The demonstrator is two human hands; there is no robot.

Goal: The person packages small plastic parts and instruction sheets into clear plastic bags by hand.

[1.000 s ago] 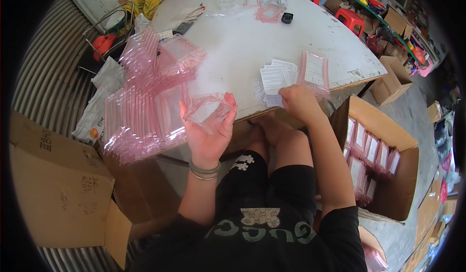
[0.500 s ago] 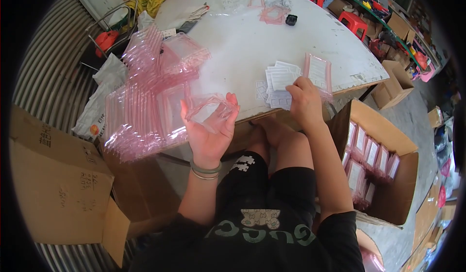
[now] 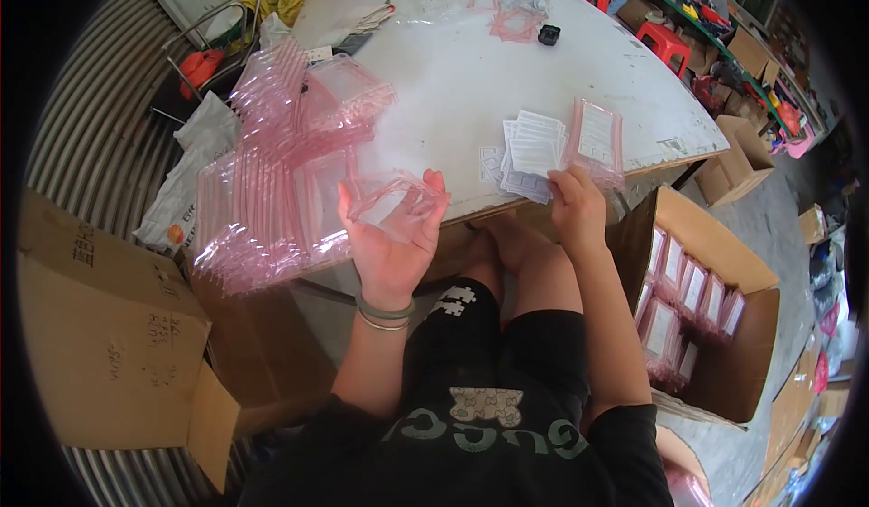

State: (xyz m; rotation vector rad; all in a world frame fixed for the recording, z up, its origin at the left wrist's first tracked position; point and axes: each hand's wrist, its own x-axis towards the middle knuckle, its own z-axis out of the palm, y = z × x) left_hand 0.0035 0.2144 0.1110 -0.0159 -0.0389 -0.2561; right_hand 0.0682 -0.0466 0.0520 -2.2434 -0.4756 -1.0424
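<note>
At the near edge of the table, just above my lap, my left hand is raised palm-up with its fingers curled around a small pink-tinted plastic pouch. The pouch looks held open at its mouth, bowed out between thumb and fingers, I judge so that something flat can slide in. My right hand is well apart from it, to the right, with its fingertips down on the near edge of a fan of white printed cards; whether it has actually pinched one card I cannot tell, since the fingers cover that edge.

So the pouch sits in the left hand, clear of the tabletop, and the cards lie just beyond the right hand, between it and a filled pouch that stands tilted at the far right of the cards. The cards are spread rather than squared, which I take to make single ones easier to lift.

Left of my left hand, a long overlapping row of empty pink pouches runs from near to far along the table's left side, within easy reach. To the right and below the table edge, an open cardboard box holds packed pouches standing in rows. A closed carton sits at the near left. Far across the table lie a few loose pink pouches and a small black object.
</note>
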